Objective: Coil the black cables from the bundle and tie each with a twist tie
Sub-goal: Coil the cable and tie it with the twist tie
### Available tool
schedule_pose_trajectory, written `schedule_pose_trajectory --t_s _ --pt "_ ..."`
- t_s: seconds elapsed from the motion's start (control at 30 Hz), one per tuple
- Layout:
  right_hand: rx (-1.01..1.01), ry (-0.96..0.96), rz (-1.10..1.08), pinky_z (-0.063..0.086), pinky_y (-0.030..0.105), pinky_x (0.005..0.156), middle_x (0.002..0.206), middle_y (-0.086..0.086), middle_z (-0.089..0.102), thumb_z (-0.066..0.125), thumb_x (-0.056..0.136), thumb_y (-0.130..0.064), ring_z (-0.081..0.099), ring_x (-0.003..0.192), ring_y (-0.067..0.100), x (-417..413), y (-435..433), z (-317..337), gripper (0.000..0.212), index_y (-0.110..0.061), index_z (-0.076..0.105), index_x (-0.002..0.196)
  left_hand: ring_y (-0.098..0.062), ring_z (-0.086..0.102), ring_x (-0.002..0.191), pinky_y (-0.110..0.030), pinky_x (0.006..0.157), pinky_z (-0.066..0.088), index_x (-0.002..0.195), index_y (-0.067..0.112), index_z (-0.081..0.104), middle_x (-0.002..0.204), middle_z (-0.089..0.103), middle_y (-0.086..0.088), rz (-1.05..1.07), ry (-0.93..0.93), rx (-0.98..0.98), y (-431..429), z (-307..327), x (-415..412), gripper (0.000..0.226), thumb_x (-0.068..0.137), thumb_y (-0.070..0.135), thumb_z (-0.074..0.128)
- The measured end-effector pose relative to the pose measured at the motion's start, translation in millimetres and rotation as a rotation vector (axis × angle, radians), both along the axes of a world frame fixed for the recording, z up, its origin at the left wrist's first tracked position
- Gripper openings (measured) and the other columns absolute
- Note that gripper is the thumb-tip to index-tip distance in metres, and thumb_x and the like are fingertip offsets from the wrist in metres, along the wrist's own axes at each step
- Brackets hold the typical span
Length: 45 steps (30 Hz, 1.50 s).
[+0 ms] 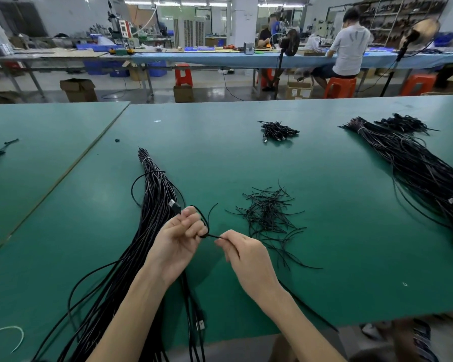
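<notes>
Two bundles (154, 194), one twist-tie heap (267, 215); left hand (178, 239) grips one looped black cable (206, 222), right hand (246, 254) pinches its strand.

- A black cable (204, 220) is gripped in the left hand (179, 239) and looped round its curled fingers, with the connector (173, 205) sticking out at the top.
- The same cable is pinched by the right hand (246, 254), just beside the left.
- A tied bundle (152, 194) of black cables is laid on the green table (220, 152), beneath the left hand.
- A loose pile of twist ties (270, 218) is seen near the right hand.
- A heap of coiled cables (277, 131) and a second bundle (408, 163) are laid farther back.
</notes>
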State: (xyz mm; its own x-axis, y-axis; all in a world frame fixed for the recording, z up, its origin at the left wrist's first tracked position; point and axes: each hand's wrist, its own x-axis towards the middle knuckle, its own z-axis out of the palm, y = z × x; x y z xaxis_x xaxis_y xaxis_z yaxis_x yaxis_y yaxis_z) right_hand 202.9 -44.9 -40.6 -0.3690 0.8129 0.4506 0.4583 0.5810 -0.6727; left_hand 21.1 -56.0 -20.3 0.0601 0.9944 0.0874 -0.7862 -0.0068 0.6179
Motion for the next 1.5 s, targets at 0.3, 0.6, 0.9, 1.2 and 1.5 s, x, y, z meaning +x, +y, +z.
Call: schedule_pose_trajectory --t_s 0.3,0.6,0.9,1.2,1.5 --pt "-0.381 0.206 -0.018 0.033 0.019 0.05 0.05 -0.009 0.057 0.071 0.096 -0.039 0.042 0.045 0.004 7.1 9.8 0.0 0.037 -0.025 0.067 0.062 -0.009 0.047 0.056 -0.019 0.055 0.04 0.08 0.008 0.063 0.062 0.054 0.003 0.2 0.878 0.088 -1.8 -9.8 13.4 0.024 0.101 0.013 0.053" --pt "-0.523 0.313 -0.031 0.039 0.029 0.054 0.061 -0.003 0.063 0.055 0.106 -0.021 0.047 0.052 0.01 11.2 14.0 1.0 0.035 -0.016 0.065 0.073 -0.018 0.051 0.067 -0.035 0.061 0.048 0.084 0.006 0.061 0.078 0.06 0.003 0.43 1.743 0.483 -4.6 -17.7 26.0 0.027 0.084 -0.021 0.057" --pt "-0.474 0.222 0.062 0.051 0.02 0.057 0.086 -0.005 0.077 0.05 0.108 -0.019 0.065 0.049 0.019 9.7 7.3 -0.8 0.014 -0.021 0.063 0.107 -0.029 0.065 0.07 -0.031 0.059 0.045 0.093 0.006 0.07 0.087 0.072 -0.004 0.655 1.883 0.307 -5.0 -17.2 29.1 0.03 0.08 -0.02 0.064" --pt "-0.687 0.447 0.245 0.037 0.026 0.045 0.096 0.012 0.078 0.055 0.107 -0.016 0.066 0.056 0.024 19.6 16.3 16.6 0.016 -0.002 0.059 0.113 -0.027 0.069 0.095 -0.04 0.083 0.056 0.11 0.009 0.073 0.109 0.075 -0.003 0.503 1.828 0.291 -0.1 -21.9 28.5 0.033 0.088 -0.012 0.058" --pt "-0.619 0.389 0.228 0.042 0.02 0.049 0.082 0.014 0.076 0.06 0.105 -0.018 0.05 0.045 0.019 14.0 19.7 5.8 0.017 -0.007 0.066 0.093 -0.025 0.074 0.097 -0.03 0.088 0.06 0.106 0.01 0.079 0.102 0.079 -0.013 0.235 0.893 -0.021 1.9 -11.0 25.1 0.023 0.103 0.006 0.056"
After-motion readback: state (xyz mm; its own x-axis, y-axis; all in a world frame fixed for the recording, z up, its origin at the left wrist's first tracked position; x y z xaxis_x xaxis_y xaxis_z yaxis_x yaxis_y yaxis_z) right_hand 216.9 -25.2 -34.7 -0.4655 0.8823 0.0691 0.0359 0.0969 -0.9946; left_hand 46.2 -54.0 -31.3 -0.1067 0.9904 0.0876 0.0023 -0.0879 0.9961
